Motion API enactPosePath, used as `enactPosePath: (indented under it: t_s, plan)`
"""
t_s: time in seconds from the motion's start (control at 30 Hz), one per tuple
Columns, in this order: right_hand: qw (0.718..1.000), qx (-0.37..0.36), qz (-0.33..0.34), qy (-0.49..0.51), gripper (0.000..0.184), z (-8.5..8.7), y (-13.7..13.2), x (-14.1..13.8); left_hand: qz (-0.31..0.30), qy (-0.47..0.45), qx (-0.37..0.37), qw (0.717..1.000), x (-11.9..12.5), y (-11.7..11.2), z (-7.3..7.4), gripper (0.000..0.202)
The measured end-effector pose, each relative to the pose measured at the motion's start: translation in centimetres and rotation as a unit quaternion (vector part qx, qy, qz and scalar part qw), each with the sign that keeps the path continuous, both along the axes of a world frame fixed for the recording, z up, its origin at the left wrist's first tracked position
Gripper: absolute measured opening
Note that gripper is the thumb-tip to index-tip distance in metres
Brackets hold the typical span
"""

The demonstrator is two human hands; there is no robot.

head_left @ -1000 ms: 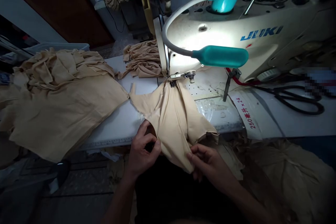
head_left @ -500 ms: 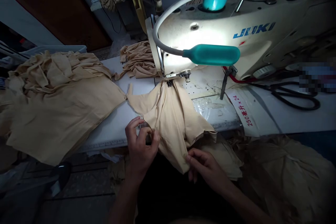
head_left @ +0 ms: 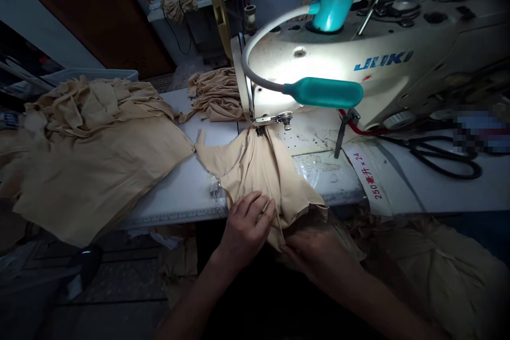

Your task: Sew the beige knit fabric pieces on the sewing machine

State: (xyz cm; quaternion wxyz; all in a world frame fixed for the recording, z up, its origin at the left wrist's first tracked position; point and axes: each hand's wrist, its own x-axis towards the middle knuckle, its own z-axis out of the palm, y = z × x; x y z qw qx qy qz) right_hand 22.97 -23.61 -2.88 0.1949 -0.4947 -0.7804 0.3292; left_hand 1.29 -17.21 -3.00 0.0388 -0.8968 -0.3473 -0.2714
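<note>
A beige fabric piece (head_left: 255, 167) runs from under the presser foot (head_left: 261, 128) of a white Juki sewing machine (head_left: 358, 64) down over the table's front edge. My left hand (head_left: 247, 226) lies on the fabric's lower part with the fingers stretched out flat. My right hand (head_left: 319, 257) is below the table edge at the fabric's hanging corner; its fingers sit under the cloth and are dim, so their grip is unclear.
A large heap of beige cut pieces (head_left: 87, 143) covers the table's left side. A smaller bundle (head_left: 217, 93) lies behind the needle. A teal lamp (head_left: 324, 91) hangs in front of the machine. Black scissors (head_left: 442, 156) lie at the right. More fabric (head_left: 438, 271) sits below right.
My left hand left the fabric's left edge, where it was curled, and now lies flat on the cloth further right. My right hand has dropped slightly under the hanging corner.
</note>
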Motion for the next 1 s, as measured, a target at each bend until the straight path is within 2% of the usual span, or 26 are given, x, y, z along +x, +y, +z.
enactPosePath:
  t_s: [0.1,0.17,0.2,0.33,0.5,0.57,0.63,0.8,1.0]
  plan:
    - [0.975,0.215,0.008,-0.057,0.019,2.7,2.6,0.8,-0.016,-0.003,0.001,1.000,-0.3,0.2,-0.1,0.033]
    - [0.950,0.301,0.034,-0.071,0.020,3.8,4.7,1.0,-0.023,-0.010,-0.001,1.000,-0.5,0.4,0.0,0.029]
    - [0.942,0.321,0.057,-0.082,0.022,4.1,5.8,1.1,-0.025,-0.013,-0.002,1.000,-0.5,0.5,0.1,0.028]
    - [0.930,0.311,0.147,-0.130,0.030,3.6,8.2,1.8,-0.037,-0.006,-0.024,0.999,-0.7,0.7,0.7,0.029]
    - [0.918,0.319,0.180,-0.154,0.045,2.2,8.2,3.2,-0.062,-0.021,-0.068,0.996,-1.4,1.4,1.5,0.029]
    - [0.907,0.341,0.187,-0.160,0.048,1.8,8.2,3.5,-0.056,-0.042,-0.068,0.995,-1.5,2.5,1.8,0.028]
    - [0.900,0.358,0.190,-0.163,0.048,1.6,8.2,3.6,-0.039,-0.024,-0.061,0.997,-1.4,4.3,2.2,0.034]
    - [0.908,0.348,0.165,-0.166,0.043,1.5,7.9,3.2,0.036,0.110,-0.058,0.992,-0.6,8.7,2.8,0.047]
    - [0.917,0.333,0.146,-0.165,0.047,0.9,8.1,3.1,0.045,0.152,-0.042,0.986,-0.4,9.9,2.5,0.049]
